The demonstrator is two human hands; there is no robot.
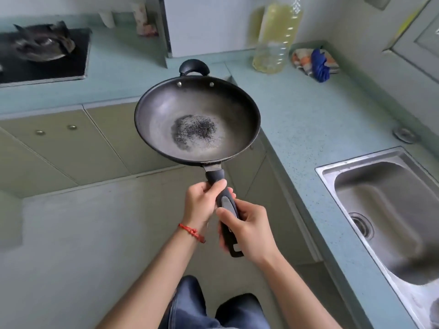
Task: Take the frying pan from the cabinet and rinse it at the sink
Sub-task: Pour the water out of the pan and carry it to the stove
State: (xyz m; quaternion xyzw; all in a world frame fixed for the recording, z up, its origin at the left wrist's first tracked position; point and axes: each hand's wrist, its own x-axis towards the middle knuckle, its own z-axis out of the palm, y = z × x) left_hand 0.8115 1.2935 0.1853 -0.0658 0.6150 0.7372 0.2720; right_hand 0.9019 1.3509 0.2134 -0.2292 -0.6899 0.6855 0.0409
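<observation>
Above the floor in the counter's corner, the frying pan (pixel 197 119) is held level, handle toward the person, bowl pointing away. The left hand (pixel 202 203) grips the handle's upper part, the right hand (pixel 249 231) its lower end; the sink (pixel 332 169) lies to the right

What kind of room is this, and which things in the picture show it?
Most likely a home kitchen. A steel sink is set into the blue countertop, a gas stove sits at the far left, and both hands, left hand and right hand, hold a frying pan.
</observation>
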